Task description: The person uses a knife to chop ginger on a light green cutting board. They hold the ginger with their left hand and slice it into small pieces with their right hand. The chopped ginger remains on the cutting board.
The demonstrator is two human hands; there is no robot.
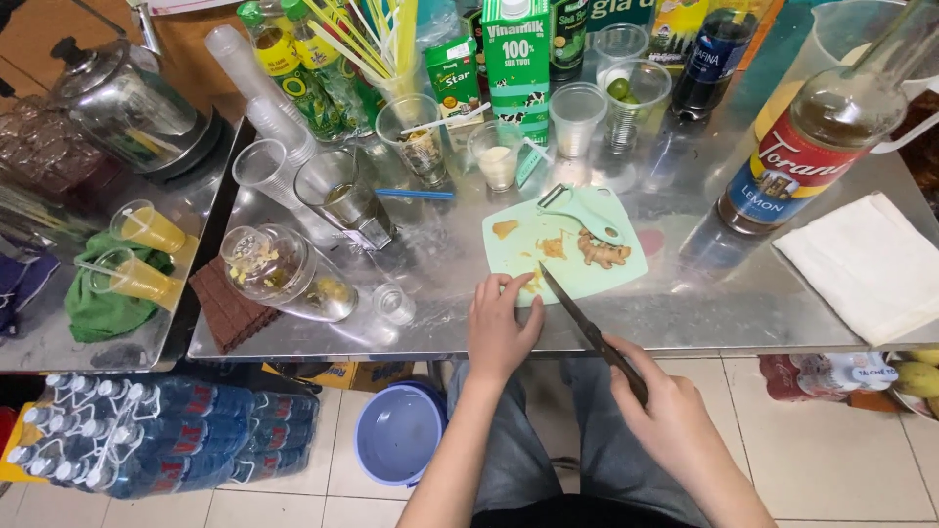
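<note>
My left hand (500,328) rests at the near edge of a pale green cutting board (606,279), its fingers pressing small pieces of ginger. My right hand (667,411) grips the dark handle of a knife (579,318), whose blade points up and left onto the board beside my left fingers. A knobbly piece of ginger root (602,252) lies in the middle of the board, with thin slices (553,246) next to it. A light green peeler (585,208) lies at the board's far edge.
The steel table (685,313) holds a tall syrup bottle (797,156), a white folded cloth (871,264), milk cartons (516,64), plastic cups, a glass jar on its side (284,274) and straws. A blue basin (399,435) and packs of water bottles (147,440) sit on the floor.
</note>
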